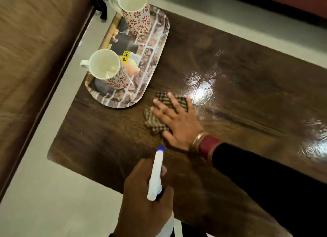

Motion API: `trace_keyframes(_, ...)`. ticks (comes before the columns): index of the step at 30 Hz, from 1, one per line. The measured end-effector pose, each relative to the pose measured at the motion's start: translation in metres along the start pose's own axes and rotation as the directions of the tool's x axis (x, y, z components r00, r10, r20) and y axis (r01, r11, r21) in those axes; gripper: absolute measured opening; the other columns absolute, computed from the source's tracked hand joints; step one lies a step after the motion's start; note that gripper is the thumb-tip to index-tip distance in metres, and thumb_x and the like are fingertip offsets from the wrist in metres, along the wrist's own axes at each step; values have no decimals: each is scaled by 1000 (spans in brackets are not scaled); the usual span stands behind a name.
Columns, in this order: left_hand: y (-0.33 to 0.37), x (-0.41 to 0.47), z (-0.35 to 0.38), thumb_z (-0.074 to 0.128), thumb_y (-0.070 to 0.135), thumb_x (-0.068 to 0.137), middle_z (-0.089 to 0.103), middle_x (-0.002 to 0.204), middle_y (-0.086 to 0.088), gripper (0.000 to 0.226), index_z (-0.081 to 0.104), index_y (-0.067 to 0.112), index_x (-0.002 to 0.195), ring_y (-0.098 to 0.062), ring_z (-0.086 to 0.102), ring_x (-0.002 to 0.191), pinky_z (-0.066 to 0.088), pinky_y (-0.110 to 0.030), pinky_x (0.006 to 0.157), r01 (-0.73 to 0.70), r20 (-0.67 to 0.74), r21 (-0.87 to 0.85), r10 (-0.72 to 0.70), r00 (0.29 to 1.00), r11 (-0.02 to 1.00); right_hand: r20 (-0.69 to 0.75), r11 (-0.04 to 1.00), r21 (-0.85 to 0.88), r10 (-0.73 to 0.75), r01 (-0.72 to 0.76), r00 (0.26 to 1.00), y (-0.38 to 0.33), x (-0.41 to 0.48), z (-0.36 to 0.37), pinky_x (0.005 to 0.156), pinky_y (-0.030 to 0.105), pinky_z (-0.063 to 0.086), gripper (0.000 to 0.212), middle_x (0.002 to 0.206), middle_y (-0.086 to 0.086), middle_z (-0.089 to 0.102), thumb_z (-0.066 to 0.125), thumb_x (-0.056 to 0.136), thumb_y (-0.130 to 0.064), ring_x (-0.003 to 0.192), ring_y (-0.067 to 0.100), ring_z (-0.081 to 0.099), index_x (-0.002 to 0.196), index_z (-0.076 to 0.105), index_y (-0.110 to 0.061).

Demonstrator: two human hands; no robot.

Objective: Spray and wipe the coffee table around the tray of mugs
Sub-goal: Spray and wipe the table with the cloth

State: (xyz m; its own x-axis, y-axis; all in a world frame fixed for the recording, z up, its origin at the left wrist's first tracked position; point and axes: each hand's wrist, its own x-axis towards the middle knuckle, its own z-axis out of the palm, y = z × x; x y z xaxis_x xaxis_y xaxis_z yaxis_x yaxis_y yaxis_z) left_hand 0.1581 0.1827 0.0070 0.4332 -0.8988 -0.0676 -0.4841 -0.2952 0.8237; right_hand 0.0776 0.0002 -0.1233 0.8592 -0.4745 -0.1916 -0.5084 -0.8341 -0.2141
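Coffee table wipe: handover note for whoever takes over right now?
Left hand: gripping the spray bottle, nozzle aimed at the table.
Right hand: flat, fingers spread, pressing the checked cloth on the coffee table, just right of the tray.
Two mugs stand upright on the tray.
Done: wet sheen right of the cloth.
Left: near-left area looks dry; the tray's edges still need wiping.

Dim, warm light; overhead glare on the coffee table (230, 63) (edges blurred, bent)
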Motion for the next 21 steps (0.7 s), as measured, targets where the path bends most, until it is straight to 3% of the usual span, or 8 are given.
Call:
trace_keyframes(2, -4, -1, -3, 67, 29, 67, 54, 101, 6, 44, 51, 17, 107, 18, 50, 101, 38, 4, 92, -11, -24, 1, 11, 1000, 1000, 0, 997, -20, -78, 78, 997, -5, -31, 10, 118, 76, 1, 87, 175, -5, 14, 41, 85, -56, 161, 36, 5, 166, 22, -31)
trace_keyframes(4, -9, -6, -6, 74, 20, 64, 52, 97, 11, 48, 50, 20, 106, 28, 47, 102, 37, 6, 89, -20, -15, 7, 20, 1000, 1000, -21, 999, -17, -28, 27, 999, 5, -38, 11, 118, 77, 6, 87, 175, -5, 16, 41, 84, -56, 161, 36, 7, 165, 24, -30)
trace_keyframes(7, -16, -23, -7, 78, 8, 52, 48, 94, 12, 65, 47, 16, 109, 32, 43, 107, 23, 13, 88, -41, -49, 83, 45, 998, 996, -44, 949, 85, 308, -304, 950, -3, -13, 4, 117, 78, 6, 86, 175, -8, 13, 39, 84, -56, 162, 34, 3, 165, 22, -33)
trace_keyframes(9, -24, -34, -6, 77, 9, 60, 50, 97, 5, 54, 47, 13, 104, 9, 55, 103, 23, 12, 90, -57, -108, 100, 68, 992, 993, -43, 881, 148, 459, -449, 887, -27, 7, 3, 116, 79, 0, 86, 175, -9, 8, 36, 85, -56, 161, 36, -3, 166, 17, -34)
trace_keyframes(12, -24, -48, -12, 65, 31, 80, 54, 102, 8, 27, 49, 22, 101, -11, 56, 95, 38, 5, 88, 18, -122, 50, -12, 993, 999, -24, 929, 140, 349, -342, 937, -78, -10, 16, 116, 80, 0, 88, 176, -8, 3, 39, 85, -55, 161, 38, -8, 166, 12, -34)
trace_keyframes(16, -27, -57, -23, 77, 33, 73, 63, 99, 14, 53, 48, 12, 112, -19, 55, 98, 25, 11, 93, 48, -64, 75, -43, 997, 996, 15, 983, 97, 158, -158, 987, -128, -107, 42, 115, 80, 8, 94, 176, -5, 7, 58, 83, -53, 161, 38, -2, 166, 19, -30)
trace_keyframes(19, -35, -59, -29, 80, 26, 65, 54, 92, 21, 55, 48, 15, 108, 7, 59, 101, 25, 12, 90, 23, -72, 79, -17, 997, 997, 3, 959, 50, 280, -280, 960, -100, -159, 51, 112, 80, 17, 100, 175, -3, 13, 58, 75, -55, 161, 39, 8, 165, 25, -27)
trace_keyframes(21, -39, -59, -29, 81, 22, 62, 52, 98, 7, 59, 47, 11, 110, -4, 58, 103, 20, 13, 90, 7, -84, 112, 3, 996, 994, 4, 876, 84, 476, -475, 879, -72, -168, 49, 113, 81, 15, 96, 175, -3, 14, 51, 76, -54, 161, 38, 7, 165, 26, -26)
